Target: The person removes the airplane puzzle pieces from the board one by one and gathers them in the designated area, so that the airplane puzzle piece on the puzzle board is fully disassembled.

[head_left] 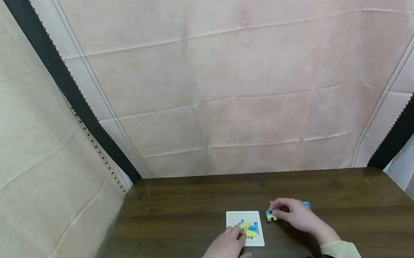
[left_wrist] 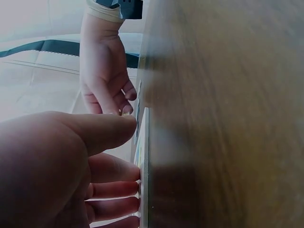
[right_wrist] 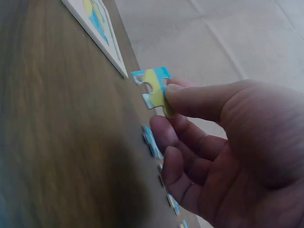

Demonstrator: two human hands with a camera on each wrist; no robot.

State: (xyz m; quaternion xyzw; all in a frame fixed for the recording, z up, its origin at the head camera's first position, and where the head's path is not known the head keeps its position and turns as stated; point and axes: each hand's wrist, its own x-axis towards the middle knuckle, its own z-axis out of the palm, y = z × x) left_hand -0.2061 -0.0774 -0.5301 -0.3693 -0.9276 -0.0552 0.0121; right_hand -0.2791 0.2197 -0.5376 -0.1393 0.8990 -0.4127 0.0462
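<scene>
My left hand (head_left: 223, 253) rests its fingertips on the near-left part of a white-framed jigsaw board (head_left: 231, 216), with the fingers mostly straight and the thumb apart. Inside the frame shows a partly filled yellow and blue picture (head_left: 251, 230). To the right of the board, my right hand (head_left: 294, 214) pinches a yellow and blue jigsaw piece (right_wrist: 154, 88) between thumb and index finger. In the right wrist view the piece is held above the table, its cut-outs facing the board. The left wrist view shows the left fingertips (left_wrist: 135, 173) against the board's face.
More jigsaw pieces (right_wrist: 152, 142) lie in a line on the table beneath the right hand, mostly hidden by it in the head view; one blue piece (head_left: 307, 205) shows beyond it. The brown wooden table (head_left: 164, 221) meets pale cloth walls (head_left: 229, 121) at its edges.
</scene>
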